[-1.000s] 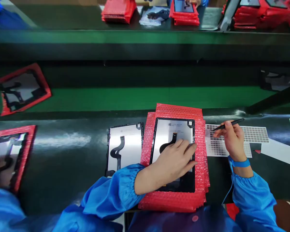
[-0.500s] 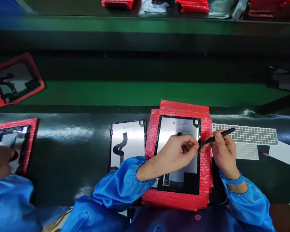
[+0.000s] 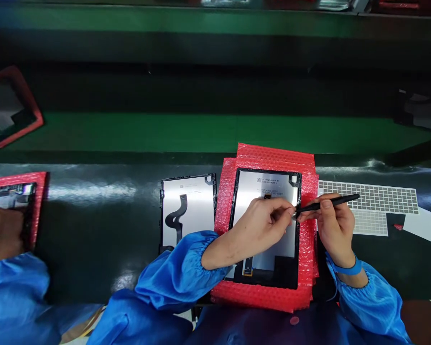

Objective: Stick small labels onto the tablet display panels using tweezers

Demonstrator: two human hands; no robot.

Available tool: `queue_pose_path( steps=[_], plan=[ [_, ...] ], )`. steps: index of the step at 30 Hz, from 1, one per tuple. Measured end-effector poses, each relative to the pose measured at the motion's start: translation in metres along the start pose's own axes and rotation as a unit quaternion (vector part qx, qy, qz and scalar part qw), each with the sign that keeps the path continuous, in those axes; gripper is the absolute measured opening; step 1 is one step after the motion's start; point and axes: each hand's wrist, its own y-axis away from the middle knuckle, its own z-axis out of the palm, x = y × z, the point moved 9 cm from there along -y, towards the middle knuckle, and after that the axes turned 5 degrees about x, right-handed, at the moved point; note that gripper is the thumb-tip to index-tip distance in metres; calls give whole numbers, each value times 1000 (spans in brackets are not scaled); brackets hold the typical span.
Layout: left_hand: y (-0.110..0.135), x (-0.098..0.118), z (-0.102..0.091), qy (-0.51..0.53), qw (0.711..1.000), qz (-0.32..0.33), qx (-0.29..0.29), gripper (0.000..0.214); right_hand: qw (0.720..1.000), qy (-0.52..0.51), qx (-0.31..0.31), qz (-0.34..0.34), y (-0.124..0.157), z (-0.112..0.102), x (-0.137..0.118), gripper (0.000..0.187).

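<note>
A tablet screen panel (image 3: 264, 189) lies back-up on a stack of red bubble-wrap bags (image 3: 269, 155) in front of me. My left hand (image 3: 262, 225) hovers over the panel with thumb and fingers pinched at the tip of the tweezers; whatever it pinches is too small to make out. My right hand (image 3: 335, 225) grips black tweezers (image 3: 326, 202) whose tip meets the left fingers. The panel's flex cable end (image 3: 247, 267) shows below my left wrist.
A second bare panel (image 3: 187, 211) lies to the left. Sheets of small labels (image 3: 377, 199) and white paper (image 3: 425, 225) lie to the right. Beyond runs a green conveyor belt (image 3: 201, 132). Another person's hand (image 3: 2, 235) rests on a red-bagged panel (image 3: 14, 194) at far left.
My right hand came from the label sheet to the panel with the tweezers. My left hand lifted off the flex cable and pinched at the tweezer tip. The view shifted slightly.
</note>
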Motion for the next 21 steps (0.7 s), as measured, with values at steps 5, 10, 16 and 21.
queue_pose_path(
  steps=[5, 10, 16, 21],
  plan=[
    [13, 20, -3, -109, 990, 85, 24, 22, 998, 10, 55, -12, -3, -11, -1, 23],
    [38, 37, 20, -349, 906, 240, -12, 30, 997, 23, 78, -10, -7, -16, 2, 26],
    [41, 28, 37, -467, 844, 259, -53, 40, 998, 26, 57, 15, -9, -14, 5, 24],
    [48, 23, 42, -506, 813, 282, -62, 34, 998, 29, 55, 25, -5, -13, 4, 26]
  ],
)
